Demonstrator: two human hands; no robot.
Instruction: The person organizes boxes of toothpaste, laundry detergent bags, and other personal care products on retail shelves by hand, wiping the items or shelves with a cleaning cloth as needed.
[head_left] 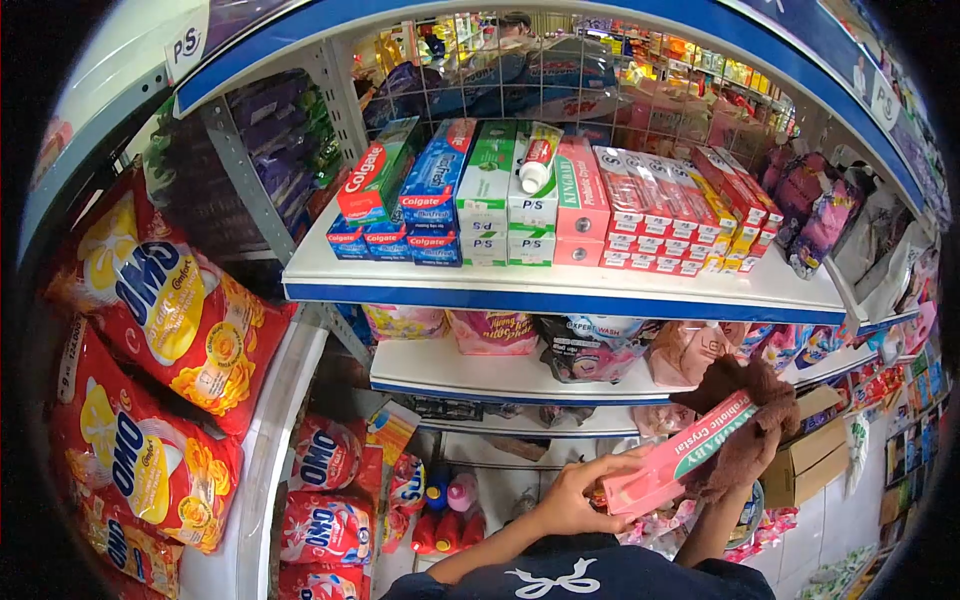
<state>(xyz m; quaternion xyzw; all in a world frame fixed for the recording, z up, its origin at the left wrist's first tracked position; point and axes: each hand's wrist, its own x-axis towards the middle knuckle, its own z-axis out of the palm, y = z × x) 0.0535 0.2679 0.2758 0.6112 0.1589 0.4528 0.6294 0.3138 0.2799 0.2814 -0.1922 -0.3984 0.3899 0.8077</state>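
Presently, left hand pinches the near end of a pink carton, before the lower shelves; right hand grips a brown cloth at its far end, fingers apparently mostly hidden. Carton should handle light, stiff, crushable; hold by long edges. Counts: one loose tube, two stacked pink boxes, one carton, one cloth.

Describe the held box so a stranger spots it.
Below the white shelf of toothpaste boxes, towards its right, is the left hand. It grips a green-labelled pink box. Unlike the boxes above, it is off the shelf, a brown cloth at its far end.
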